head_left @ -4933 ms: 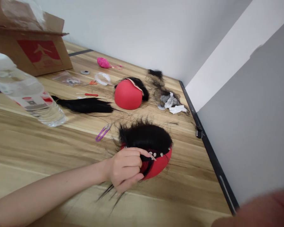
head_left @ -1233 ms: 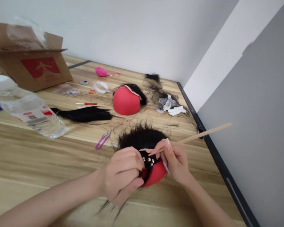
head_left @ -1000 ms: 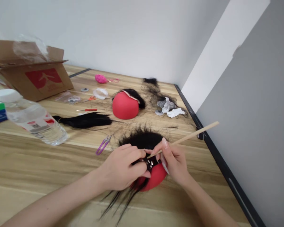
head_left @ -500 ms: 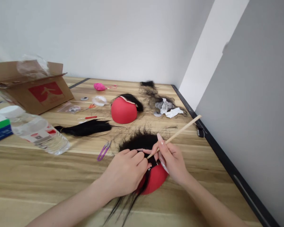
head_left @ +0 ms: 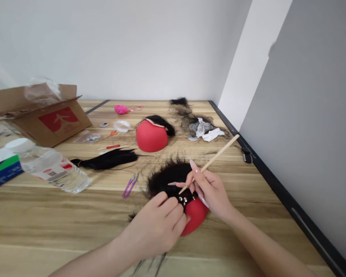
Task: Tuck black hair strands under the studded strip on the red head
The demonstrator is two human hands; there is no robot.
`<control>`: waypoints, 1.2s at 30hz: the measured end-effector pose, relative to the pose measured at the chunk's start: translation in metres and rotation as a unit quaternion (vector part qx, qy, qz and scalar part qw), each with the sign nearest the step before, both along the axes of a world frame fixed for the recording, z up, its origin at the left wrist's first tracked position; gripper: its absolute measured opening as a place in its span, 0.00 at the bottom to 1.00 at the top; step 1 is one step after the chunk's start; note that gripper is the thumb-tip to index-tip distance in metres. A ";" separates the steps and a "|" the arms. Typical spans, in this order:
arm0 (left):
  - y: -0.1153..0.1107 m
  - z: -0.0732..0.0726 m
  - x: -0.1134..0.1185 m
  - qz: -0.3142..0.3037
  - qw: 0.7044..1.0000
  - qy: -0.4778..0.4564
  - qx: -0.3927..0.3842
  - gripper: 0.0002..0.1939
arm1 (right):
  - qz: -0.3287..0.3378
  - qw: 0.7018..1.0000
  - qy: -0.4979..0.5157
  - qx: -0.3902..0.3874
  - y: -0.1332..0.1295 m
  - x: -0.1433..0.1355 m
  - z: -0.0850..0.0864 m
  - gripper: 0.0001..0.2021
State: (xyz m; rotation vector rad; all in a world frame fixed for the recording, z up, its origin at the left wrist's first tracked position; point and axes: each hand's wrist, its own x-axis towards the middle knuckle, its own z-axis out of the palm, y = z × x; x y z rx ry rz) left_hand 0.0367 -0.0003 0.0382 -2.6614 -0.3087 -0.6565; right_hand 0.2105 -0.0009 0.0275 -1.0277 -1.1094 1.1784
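A thin wooden stick point(head_left: 219, 154) is pinched in my right hand point(head_left: 210, 188), its lower tip at the edge of a black hairpiece point(head_left: 170, 171). The hairpiece lies over a red dome point(head_left: 194, 217), with several small shiny clips point(head_left: 183, 200) along its near edge. My left hand point(head_left: 160, 221) is closed at the dome's left side, over a lock of black hair point(head_left: 160, 263) whose ends trail out below it. Its fingertips are partly hidden. Purple thread snips point(head_left: 129, 186) lie to the left of the hairpiece.
Behind stands a second red dome point(head_left: 151, 136) with hair on it. Leftward are a hair bundle point(head_left: 109, 158), a water bottle point(head_left: 54, 169), a cardboard box point(head_left: 54, 123), a red-handled hook point(head_left: 112, 146) and orange scissors point(head_left: 113, 133). Crumpled tissue point(head_left: 203, 127) sits at the back right.
My left hand has moved down and slightly right, uncovering more of the clips. The stick stays in my right hand, its tip still near the hairpiece's edge. The view has shifted slightly.
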 end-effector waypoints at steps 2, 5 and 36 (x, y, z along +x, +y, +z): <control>-0.002 0.000 0.000 -0.028 1.000 -0.011 0.002 0.12 | -0.002 1.000 -0.004 0.008 0.000 0.000 0.001 0.23; -0.001 0.001 0.002 -0.073 0.996 -0.051 -0.021 0.13 | 0.001 1.000 -0.009 0.015 -0.001 0.000 0.002 0.22; -0.002 -0.021 0.009 -0.165 0.942 -0.160 -0.247 0.14 | 0.017 0.986 -0.136 0.095 -0.004 0.008 0.000 0.16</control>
